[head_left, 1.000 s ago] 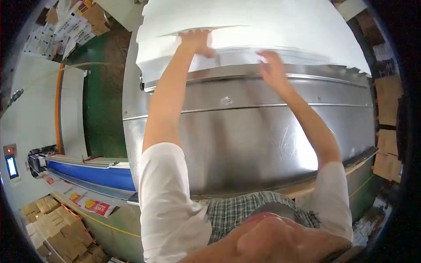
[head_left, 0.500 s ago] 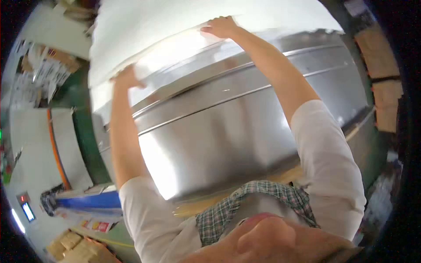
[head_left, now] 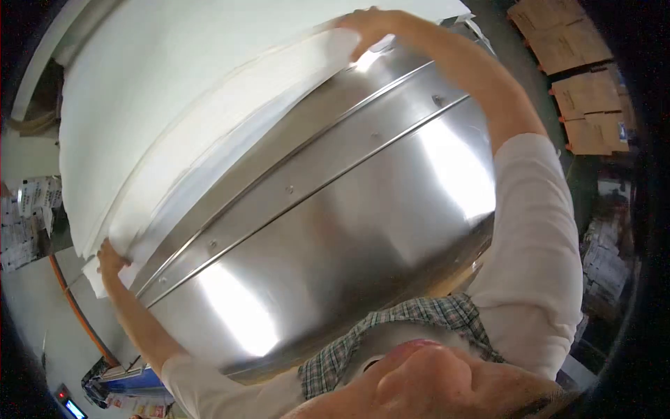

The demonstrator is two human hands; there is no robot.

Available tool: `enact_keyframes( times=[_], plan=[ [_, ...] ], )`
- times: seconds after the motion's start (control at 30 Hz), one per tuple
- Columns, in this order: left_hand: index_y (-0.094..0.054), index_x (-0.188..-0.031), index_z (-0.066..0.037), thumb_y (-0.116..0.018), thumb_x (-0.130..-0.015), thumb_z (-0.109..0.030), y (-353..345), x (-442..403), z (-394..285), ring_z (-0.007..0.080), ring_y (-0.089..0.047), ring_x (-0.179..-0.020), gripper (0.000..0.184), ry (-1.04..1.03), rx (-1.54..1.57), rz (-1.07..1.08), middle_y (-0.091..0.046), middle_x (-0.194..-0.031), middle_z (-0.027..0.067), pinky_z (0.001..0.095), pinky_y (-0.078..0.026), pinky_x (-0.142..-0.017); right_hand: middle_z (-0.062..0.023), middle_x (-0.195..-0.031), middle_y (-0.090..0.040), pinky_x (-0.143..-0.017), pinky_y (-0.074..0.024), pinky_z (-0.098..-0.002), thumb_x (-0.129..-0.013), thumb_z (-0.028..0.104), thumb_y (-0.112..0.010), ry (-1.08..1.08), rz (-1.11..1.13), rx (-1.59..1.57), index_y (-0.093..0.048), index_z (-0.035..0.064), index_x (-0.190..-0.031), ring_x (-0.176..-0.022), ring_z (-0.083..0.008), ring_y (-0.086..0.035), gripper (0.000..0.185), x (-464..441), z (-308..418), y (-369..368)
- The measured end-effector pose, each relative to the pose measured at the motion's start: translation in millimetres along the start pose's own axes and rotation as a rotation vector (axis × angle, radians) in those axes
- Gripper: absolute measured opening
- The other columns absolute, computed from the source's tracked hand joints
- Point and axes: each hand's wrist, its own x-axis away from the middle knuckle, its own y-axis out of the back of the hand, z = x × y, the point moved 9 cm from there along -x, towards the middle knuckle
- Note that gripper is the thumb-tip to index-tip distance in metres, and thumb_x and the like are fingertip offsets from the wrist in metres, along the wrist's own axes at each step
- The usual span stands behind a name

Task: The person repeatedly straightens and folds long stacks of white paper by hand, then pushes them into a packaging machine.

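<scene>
A large white sheet stack (head_left: 188, 77) with wavy layered edges covers the upper left of the view, above a shiny steel panel (head_left: 328, 230). My left hand (head_left: 111, 261) is at the stack's lower left corner, its fingers curled over the edge with the thumb apart. At the upper right, my right hand (head_left: 368, 29) reaches over the near edge, fingers on the white layers and thumb apart below. Between the two hands the top layers bow in a long curved fold. Some fingertips are hard to make out against the white material.
Brown cartons (head_left: 583, 105) stand at the upper right, with wrapped material (head_left: 606, 258) below them. On the left are printed bundles (head_left: 31, 209), an orange strip (head_left: 80, 311) and a small lit display (head_left: 73, 408). A blue surface (head_left: 136, 382) shows at the lower left.
The view has turned and shifted. Both hands have spread farther apart, the left to the stack's lower left corner and the right towards its other end. The near layers now show a longer curved fold.
</scene>
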Motion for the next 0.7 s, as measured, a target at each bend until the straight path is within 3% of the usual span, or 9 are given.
enact_keyframes(
  times=[0.17, 0.2, 0.27, 0.3, 0.4, 0.47, 0.53, 0.67, 0.7],
  plan=[
    [-0.038, -0.121, -0.006, -0.076, -0.034, 0.001, -7.0, -12.1, 2.6, 0.0331, -0.047, -0.105, 0.096, -0.17, 0.114, -0.12, -0.05, -0.112, 0.0142, 0.0393, -0.041, -0.088, -0.0114, -0.134, -0.034, -0.101, -0.0261, -0.049, -0.043, 0.025, -0.086, -0.114, 0.225, -0.458, -0.03, 0.0227, -0.132, -0.122, -0.0317, -0.032, 0.105, 6.7, -139.3, -53.6],
    [-0.037, -0.122, -0.005, -0.074, -0.036, 0.002, -23.5, -26.6, 21.0, 0.0341, -0.045, -0.107, 0.094, -0.267, 0.156, -0.191, -0.048, -0.114, 0.0145, 0.0403, -0.041, -0.089, -0.0104, -0.133, -0.035, -0.1, -0.027, -0.0493, -0.04, 0.023, -0.086, 0.152, -0.008, -0.294, -0.032, 0.0224, -0.131, -0.122, -0.0312, -0.032, 0.106, 14.7, -153.9, -47.4],
    [-0.036, -0.123, -0.006, -0.072, -0.039, 0.002, -17.8, -18.7, 21.0, 0.035, -0.043, -0.11, 0.091, -0.22, 0.275, -0.17, -0.045, -0.119, 0.0146, 0.0408, -0.037, -0.093, -0.0088, -0.131, -0.036, -0.098, -0.0282, -0.0498, -0.038, 0.02, -0.086, 0.049, -0.123, -0.057, -0.034, 0.0217, -0.129, -0.121, -0.0306, -0.032, 0.105, 22.0, -168.5, -51.6],
    [-0.036, -0.123, -0.006, -0.072, -0.039, 0.002, -24.7, -19.6, 21.7, 0.035, -0.043, -0.11, 0.091, -0.22, 0.264, -0.149, -0.045, -0.119, 0.0146, 0.0408, -0.037, -0.093, -0.0083, -0.13, -0.037, -0.097, -0.0286, -0.0499, -0.037, 0.019, -0.086, -0.311, 0.006, 0.02, -0.036, 0.0213, -0.128, -0.12, -0.0304, -0.032, 0.104, 30.5, -196.5, -58.6],
    [-0.039, -0.121, -0.004, -0.071, -0.044, 0.002, -28.3, -22.7, 39.3, 0.0332, -0.044, -0.11, 0.084, -0.248, 0.161, -0.314, -0.047, -0.116, 0.0156, 0.0388, -0.038, -0.092, -0.0093, -0.126, -0.039, -0.096, -0.0288, -0.0489, -0.042, 0.023, -0.084, -0.314, -0.066, 0.063, -0.036, 0.0208, -0.128, -0.119, -0.0316, -0.031, 0.098, 36.6, -216.3, -65.7],
    [-0.04, -0.122, -0.005, -0.069, -0.047, 0.002, -15.3, -9.7, 30.5, 0.0351, -0.042, -0.112, 0.081, -0.288, 0.223, -0.415, -0.045, -0.119, 0.0165, 0.0383, -0.035, -0.096, -0.0112, -0.123, -0.041, -0.097, -0.0284, -0.047, -0.048, 0.028, -0.081, 0.494, -0.488, -0.556, -0.039, 0.0197, -0.126, -0.117, -0.0332, -0.031, 0.088, 49.0, -214.6, -64.7],
    [-0.039, -0.122, -0.003, -0.07, -0.05, -0.001, -23.5, -11.3, 39.8, 0.0351, -0.041, -0.113, 0.078, -0.247, 0.124, -0.377, -0.044, -0.122, 0.0171, 0.0394, -0.034, -0.097, -0.0108, -0.123, -0.041, -0.096, -0.0285, -0.0472, -0.058, 0.031, -0.073, -0.253, -0.214, 0.045, -0.046, 0.0181, -0.12, -0.117, -0.0333, -0.031, 0.07, 37.0, -240.8, -85.4],
    [-0.039, -0.121, -0.001, -0.072, -0.053, -0.003, -14.1, -6.5, 43.0, 0.035, -0.04, -0.115, 0.076, -0.255, 0.166, -0.473, -0.043, -0.125, 0.0178, 0.0395, -0.034, -0.097, -0.0107, -0.119, -0.044, -0.096, -0.0286, -0.0466, -0.062, 0.029, -0.069, -0.408, -0.294, -0.07, -0.051, 0.0169, -0.115, -0.117, -0.033, -0.032, 0.057, 50.7, -242.3, -77.0],
    [-0.04, -0.121, -0.002, -0.072, -0.054, -0.004, -7.9, -5.3, 43.9, 0.0355, -0.04, -0.115, 0.074, -0.27, 0.163, -0.549, -0.044, -0.123, 0.0184, 0.0403, -0.034, -0.097, -0.0116, -0.115, -0.047, -0.096, -0.0296, -0.0463, -0.063, 0.028, -0.067, -0.038, -0.507, -0.439, -0.054, 0.0154, -0.11, -0.115, -0.0336, -0.034, 0.051, 54.9, -236.4, -66.2]
  ],
)
